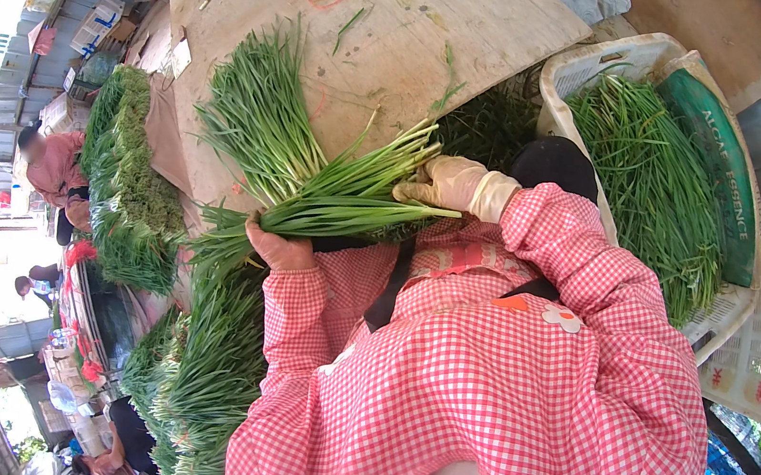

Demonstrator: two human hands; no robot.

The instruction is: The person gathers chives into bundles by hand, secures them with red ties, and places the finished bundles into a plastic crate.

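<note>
A loose bunch of garlic chives [356,205] lies across my lap at the edge of a wooden board. Bare, my left hand [283,246] is closed round its leafy green part. My right hand [459,185], in a pale glove, grips the same bunch near the whitish stem ends, with its fingers curled over them. Just beyond, a fanned heap of chives [258,111] rests on the board [404,58], its stems pointing toward me and meeting the held bunch. A few stray leaves are scattered on the board.
To my right stands a white plastic crate [555,83] full of loose chives [640,166], with a green sack [711,171] along its far side. Stacked chive bundles [203,378] sit at my left, and a longer pile [121,165] lies farther off. Other people [58,166] are at the far left.
</note>
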